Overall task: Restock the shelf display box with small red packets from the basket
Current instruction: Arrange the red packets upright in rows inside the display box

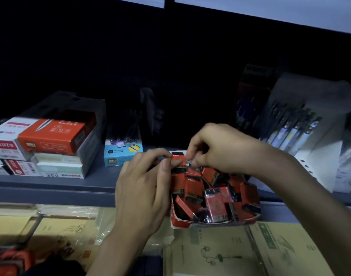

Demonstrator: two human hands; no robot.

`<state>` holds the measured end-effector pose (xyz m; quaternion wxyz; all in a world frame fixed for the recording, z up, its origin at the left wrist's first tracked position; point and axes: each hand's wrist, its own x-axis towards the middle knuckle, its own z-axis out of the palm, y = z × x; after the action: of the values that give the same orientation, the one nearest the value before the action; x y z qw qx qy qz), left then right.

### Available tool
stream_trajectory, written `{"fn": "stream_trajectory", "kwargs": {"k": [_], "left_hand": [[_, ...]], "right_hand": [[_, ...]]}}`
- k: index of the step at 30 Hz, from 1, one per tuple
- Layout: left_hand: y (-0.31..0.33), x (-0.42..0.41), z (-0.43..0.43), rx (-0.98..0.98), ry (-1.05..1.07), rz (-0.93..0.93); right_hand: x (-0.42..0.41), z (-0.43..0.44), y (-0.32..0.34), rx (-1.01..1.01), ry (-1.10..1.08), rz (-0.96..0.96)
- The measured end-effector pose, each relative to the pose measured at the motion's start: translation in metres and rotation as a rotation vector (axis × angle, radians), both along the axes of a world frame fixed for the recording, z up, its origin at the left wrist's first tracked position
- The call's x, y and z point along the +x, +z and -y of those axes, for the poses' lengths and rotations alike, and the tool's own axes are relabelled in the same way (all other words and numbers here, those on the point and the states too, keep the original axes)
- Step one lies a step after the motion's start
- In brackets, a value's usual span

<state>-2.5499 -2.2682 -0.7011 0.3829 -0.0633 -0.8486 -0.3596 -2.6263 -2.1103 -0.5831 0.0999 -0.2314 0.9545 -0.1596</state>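
Note:
A red display box [216, 222] sits at the front edge of the grey shelf [51, 188], filled with several small red and black packets [214, 200] lying in a jumble. My left hand [144, 188] is at the box's left side, thumb and forefinger pinched on a small red packet [179, 159] at the box's back left corner. My right hand [216, 148] hovers over the back of the box, its fingertips closed on the same packet's right end. No basket shows in view.
Stacked red, white and grey stationery boxes [49, 140] stand on the shelf at left, with a blue box [122, 154] beside them. A white rack of pens [296, 132] stands at right. Cardboard cartons [240, 251] lie below the shelf.

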Motion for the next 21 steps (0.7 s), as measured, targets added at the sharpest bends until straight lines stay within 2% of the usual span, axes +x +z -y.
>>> {"fn": "stream_trajectory", "kwargs": {"k": [5,9,14,21], "left_hand": [[-0.004,-0.003,-0.003,0.031,0.066,-0.025],[-0.004,-0.005,-0.004,0.056,0.089,-0.046],[-0.004,-0.005,-0.005,0.078,0.088,-0.058],[-0.005,-0.005,-0.005,0.074,0.086,-0.065]], "right_hand": [[0.000,0.003,0.006,0.212,0.056,0.097],[0.000,0.010,0.011,0.295,0.087,0.189],[-0.005,0.013,0.008,0.303,0.042,0.083],[-0.003,0.014,0.002,0.261,-0.067,0.030]]}}
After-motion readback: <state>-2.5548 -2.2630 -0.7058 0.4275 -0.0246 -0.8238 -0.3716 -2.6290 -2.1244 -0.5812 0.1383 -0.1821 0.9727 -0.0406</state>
